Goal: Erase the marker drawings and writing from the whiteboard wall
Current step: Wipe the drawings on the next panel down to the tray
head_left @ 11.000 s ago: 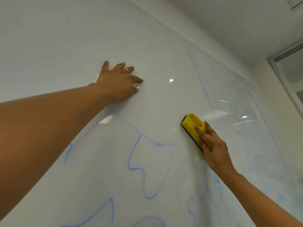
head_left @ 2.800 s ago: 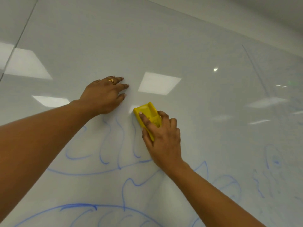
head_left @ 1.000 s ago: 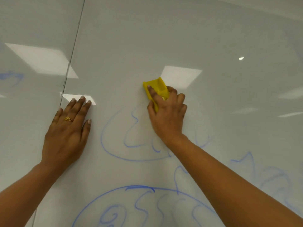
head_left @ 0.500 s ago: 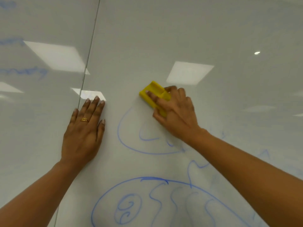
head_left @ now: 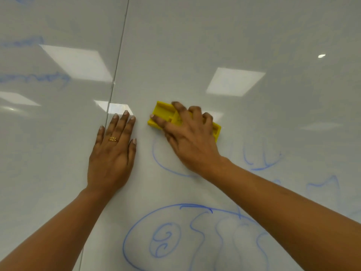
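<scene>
Whiteboard wall (head_left: 195, 45) fills my view, glossy, with ceiling-light reflections (head_left: 234, 82) across it. I see the right hand (head_left: 191, 137) gripping the yellow eraser (head_left: 163, 114), fingers curled over its back and thumb on its near edge, holding it flat on the board just above a blue loop (head_left: 162, 163). The left hand (head_left: 111, 153) lies flat on the board just beside it, fingers straight and close together, a gold ring (head_left: 113, 139) on one finger, fingertips near the panel seam (head_left: 117, 65). Below both hands I have a big blue oval with a spiral (head_left: 166, 239) inside. Smudged blue writing (head_left: 35, 78) sits on the left panel, and more squiggles (head_left: 261, 157) to the right of the eraser.
</scene>
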The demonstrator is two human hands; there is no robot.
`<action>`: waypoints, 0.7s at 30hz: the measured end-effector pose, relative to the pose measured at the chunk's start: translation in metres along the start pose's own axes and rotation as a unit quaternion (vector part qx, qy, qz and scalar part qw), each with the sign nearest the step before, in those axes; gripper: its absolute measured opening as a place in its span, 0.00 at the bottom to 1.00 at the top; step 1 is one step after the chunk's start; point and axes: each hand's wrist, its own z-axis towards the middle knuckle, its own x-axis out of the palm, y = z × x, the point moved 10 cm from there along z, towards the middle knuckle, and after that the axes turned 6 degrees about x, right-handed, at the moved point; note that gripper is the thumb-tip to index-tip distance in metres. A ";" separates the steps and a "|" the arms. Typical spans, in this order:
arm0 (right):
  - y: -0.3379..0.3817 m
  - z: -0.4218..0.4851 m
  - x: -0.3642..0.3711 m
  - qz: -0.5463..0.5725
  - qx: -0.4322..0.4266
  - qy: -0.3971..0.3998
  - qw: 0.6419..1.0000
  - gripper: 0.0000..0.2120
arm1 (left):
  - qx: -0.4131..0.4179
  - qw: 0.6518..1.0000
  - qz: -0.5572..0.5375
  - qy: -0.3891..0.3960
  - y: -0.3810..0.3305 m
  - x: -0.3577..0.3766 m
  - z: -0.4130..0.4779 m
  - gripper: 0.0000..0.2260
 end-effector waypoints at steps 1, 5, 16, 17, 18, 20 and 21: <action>0.007 -0.008 0.002 0.008 -0.022 0.004 1.000 0.19 | 0.001 1.000 0.000 -0.001 0.000 0.000 0.000 0.24; 0.024 -0.044 0.001 0.013 -0.124 0.028 0.992 0.17 | 0.002 1.000 -0.003 -0.001 -0.001 0.000 -0.002 0.24; -0.027 -0.006 -0.014 -0.035 -0.026 0.017 0.999 0.19 | -0.004 1.000 -0.012 0.003 0.000 0.000 -0.006 0.24; -0.027 -0.001 -0.014 -0.035 -0.001 0.026 0.999 0.20 | -0.004 1.000 -0.013 0.004 0.000 -0.001 -0.006 0.24; -0.024 0.002 -0.014 -0.035 0.021 0.035 0.999 0.20 | -0.004 1.000 -0.013 0.004 0.000 0.000 -0.007 0.24; -0.017 0.002 -0.005 -0.030 0.045 0.056 0.997 0.19 | -0.004 1.000 -0.015 0.004 0.000 0.000 -0.007 0.24; -0.009 -0.001 -0.003 -0.025 0.042 0.058 0.997 0.19 | -0.004 1.000 -0.018 0.004 -0.001 0.000 -0.007 0.24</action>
